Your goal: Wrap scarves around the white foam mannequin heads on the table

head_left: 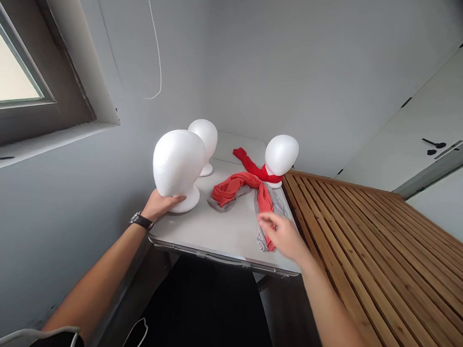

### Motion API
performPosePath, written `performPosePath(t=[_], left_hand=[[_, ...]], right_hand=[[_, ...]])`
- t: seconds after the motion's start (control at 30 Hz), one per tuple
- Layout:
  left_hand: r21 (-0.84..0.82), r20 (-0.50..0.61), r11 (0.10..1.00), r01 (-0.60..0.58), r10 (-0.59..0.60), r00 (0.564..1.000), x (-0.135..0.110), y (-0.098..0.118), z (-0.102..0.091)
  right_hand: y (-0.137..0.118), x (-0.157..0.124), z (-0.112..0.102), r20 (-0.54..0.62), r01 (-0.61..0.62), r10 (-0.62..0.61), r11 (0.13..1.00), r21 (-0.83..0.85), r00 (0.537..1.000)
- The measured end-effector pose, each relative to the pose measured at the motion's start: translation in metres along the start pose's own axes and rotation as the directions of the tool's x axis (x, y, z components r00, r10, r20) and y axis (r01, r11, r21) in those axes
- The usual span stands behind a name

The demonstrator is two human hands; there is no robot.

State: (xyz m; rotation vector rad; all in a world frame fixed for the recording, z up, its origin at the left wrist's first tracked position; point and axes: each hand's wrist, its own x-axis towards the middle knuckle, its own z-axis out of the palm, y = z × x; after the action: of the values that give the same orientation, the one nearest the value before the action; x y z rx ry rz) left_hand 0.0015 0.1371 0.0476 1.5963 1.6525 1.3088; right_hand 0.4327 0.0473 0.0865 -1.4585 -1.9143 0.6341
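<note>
The left hand's (162,205) fingers are closed around the neck of the nearest white foam head (178,163), thumb laid across its front. The right hand (280,235) is blurred, its fingers loosely bent; whether they grip any cloth cannot be told. It hovers over or touches the near end of the coral cloth (233,185). A dark-strapped watch (141,220) circles the left wrist.

Taking the middle of the tabletop as the clock's centre, with twelve at its far edge, the left hand lies at nine o'clock and the right at four. The held head stands upright at about ten o'clock, its round base at or just above the table (208,237). The coral cloth arches from the middle toward one o'clock, then trails down to four. Grey cloth (224,205) shows beneath and beside it; whether the two form one piece is unclear.

Behind the held head, at eleven o'clock, stands a second foam head (207,133), partly hidden. A third foam head (282,153) leans at one o'clock, with a red scarf (250,165) around its neck, one length stretching across the table toward twelve.

Farther out, a slatted wooden surface (368,227) spreads at three o'clock, a white door (408,131) stands at two, and a brown-framed window (12,63) at ten.
</note>
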Motion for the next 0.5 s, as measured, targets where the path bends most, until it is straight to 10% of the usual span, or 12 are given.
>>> performPosePath(t=[0.2, 0.5], left_hand=[[-0.064, -0.001, 0.998, -0.026, 0.026, 1.0, -0.072, 0.046, 0.017], [0.023, 0.058, 0.952, -0.306, 0.304, 0.951, -0.131, 0.084, 0.148]], right_hand=[[-0.011, -0.106, 0.077, -0.156, -0.014, 0.033, 0.993, 0.116, 0.987], [-0.009, -0.054, 0.098, -0.27, 0.038, -0.048, 0.998, -0.041, 0.962]])
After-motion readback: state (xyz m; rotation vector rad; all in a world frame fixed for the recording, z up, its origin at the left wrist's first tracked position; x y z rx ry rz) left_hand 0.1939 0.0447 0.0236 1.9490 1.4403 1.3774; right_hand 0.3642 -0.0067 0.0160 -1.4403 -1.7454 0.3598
